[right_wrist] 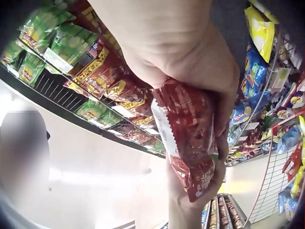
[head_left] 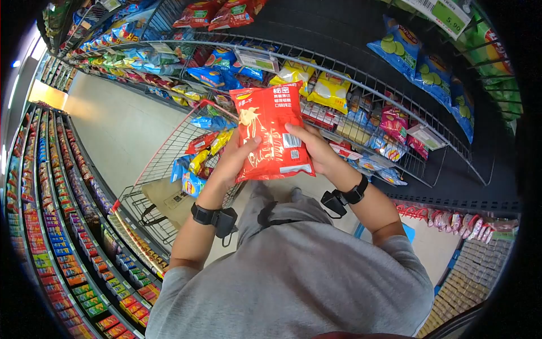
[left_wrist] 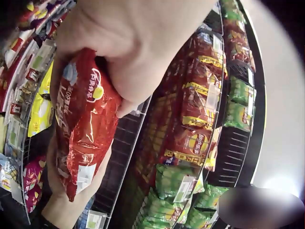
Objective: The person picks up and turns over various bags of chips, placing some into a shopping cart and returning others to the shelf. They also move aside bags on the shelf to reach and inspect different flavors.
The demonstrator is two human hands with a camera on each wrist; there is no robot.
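A: What is the person holding?

B: A red snack bag. Both hands are on it. The left hand has the left edge, and the right hand has the right edge.

A: How do the fingers look?

B: The left thumb lies on the front of the bag, and the other fingers curl round behind it. The right hand does the same on its side, with the thumb on the front near the small white label. The left wrist view shows the left hand wrapped round the top of the bag. The right wrist view shows the right hand gripping the bag, with fingers of the other hand under it.

A: Where is the bag?

B: Up in the air in front of the person's chest, standing up, with its printed back facing the head camera. It is above the near end of a shopping cart.

A: What is in the cart?

B: Some snack bags, blue, yellow and red.

A: And around?

B: Wire shelves full of chip bags, yellow ones just behind the red bag and blue ones to the right. A price tag reads 5.90. The person wears a grey shirt and 2 black wrist straps.
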